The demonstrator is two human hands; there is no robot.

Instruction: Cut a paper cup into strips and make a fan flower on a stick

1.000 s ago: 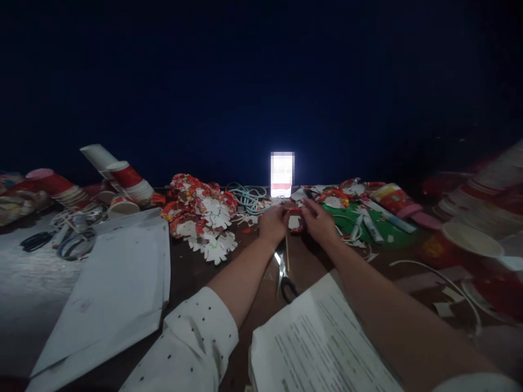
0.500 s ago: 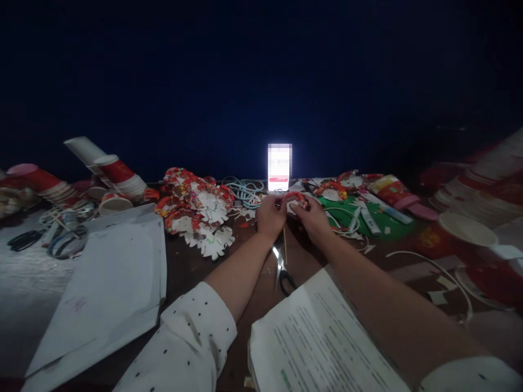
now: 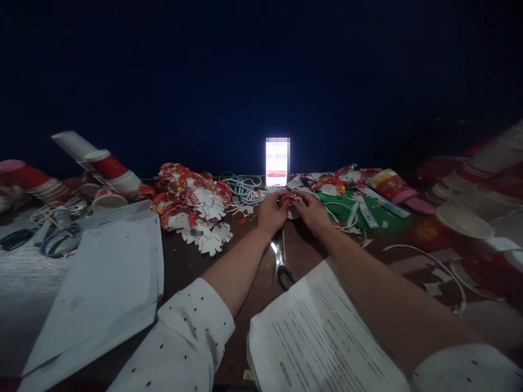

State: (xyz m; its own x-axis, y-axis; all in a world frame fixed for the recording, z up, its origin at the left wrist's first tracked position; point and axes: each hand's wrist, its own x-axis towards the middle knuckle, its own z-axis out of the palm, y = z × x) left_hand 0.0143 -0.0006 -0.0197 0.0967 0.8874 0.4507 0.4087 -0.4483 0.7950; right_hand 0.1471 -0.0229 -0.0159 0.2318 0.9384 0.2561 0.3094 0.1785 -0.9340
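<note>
My left hand and my right hand meet at the middle of the table. Between them they pinch a small red patterned paper craft piece, which looks like part of a ring; the fingers cover much of it. Just beyond stands a lit phone. Below my hands lie scissors with black handles and a thin stick. To the left is a pile of similar red rings with white paper cut-outs. A few more red rings lie right of my hands.
A light blue cord is coiled behind the pile. White sheets lie at left, a printed paper in front. Tubes rest on a green sheet. Stacked paper cups lean at left; more cups are at right.
My hands stay together on the red piece, which has been turned and now shows as a flatter strip. My right fingers have drawn closer to the left. The whole view has shifted slightly.
</note>
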